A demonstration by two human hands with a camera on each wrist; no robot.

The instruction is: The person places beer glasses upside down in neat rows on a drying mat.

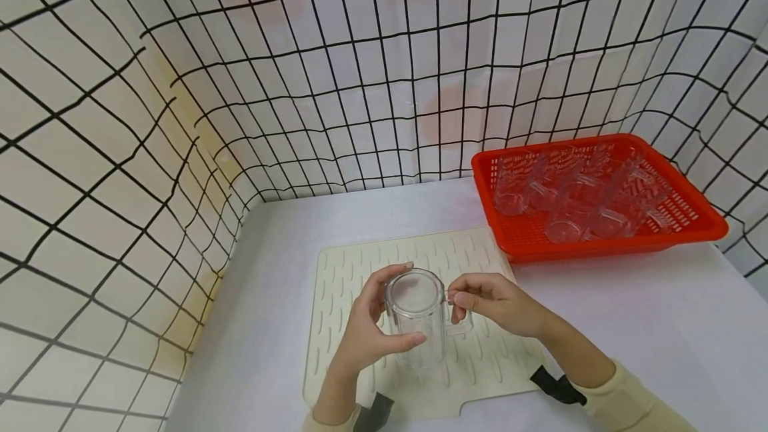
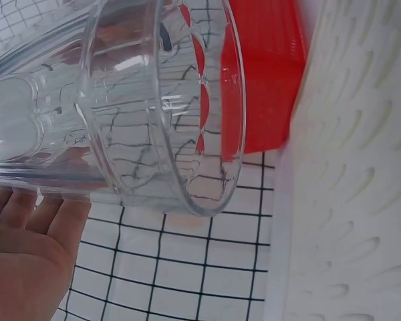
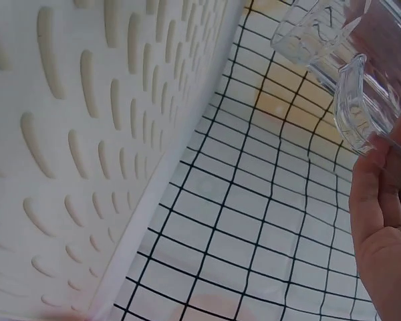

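Observation:
A clear glass mug (image 1: 420,325) is held upside down above the cream ridged mat (image 1: 480,365). In the left wrist view its wide rim faces the mat (image 2: 361,200), with a gap between them. My left hand (image 1: 375,325) grips the mug's side, thumb at the front and fingers around the far side. My right hand (image 1: 495,302) pinches the mug's handle near its upper end. The right wrist view shows the handle (image 3: 351,107) with the fingers of my right hand (image 3: 387,207) at it.
At the back right stands a red plastic basket (image 1: 600,252) with several clear glass mugs (image 1: 564,229) lying in it. Its near left corner meets the mat's edge. A black wire grid (image 1: 414,79) encloses the white table (image 1: 270,285) at the back and sides.

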